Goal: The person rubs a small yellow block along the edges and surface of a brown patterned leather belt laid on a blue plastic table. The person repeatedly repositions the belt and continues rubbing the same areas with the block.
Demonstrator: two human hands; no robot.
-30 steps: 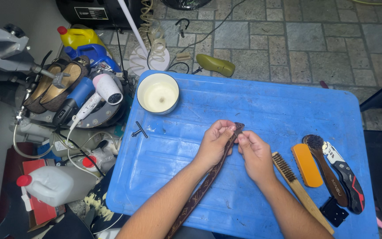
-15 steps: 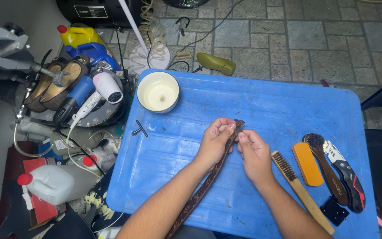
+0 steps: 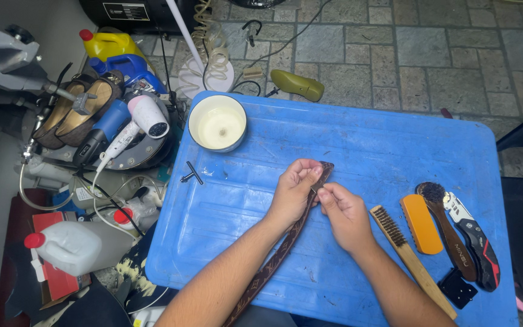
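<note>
Fingers (image 3: 302, 177) of the left hand (image 3: 292, 194) pinched the far end of a brown patterned strap (image 3: 282, 251) mid-table (image 3: 394, 139); the right hand (image 3: 343, 212) gripped just beside. Loosened, the strap could slide off the near edge.

Brown patterned strap (image 3: 276, 257), held at its far end above the blue table (image 3: 394, 139).

The strap was long, narrow and flat, dark brown with a lighter repeating printed pattern along its face. It ran diagonally from the near edge of the table, left of centre, up toward the table's middle, and its near end passed beyond the near edge and out of view. The far end was raised slightly off the surface, pinched between the left hand (image 3: 295, 194) and the right hand (image 3: 343, 212), fingers closed on it from both sides. The tip showed just past the left thumb, face up; whether the rest lay flat on the table could not be told.
</note>
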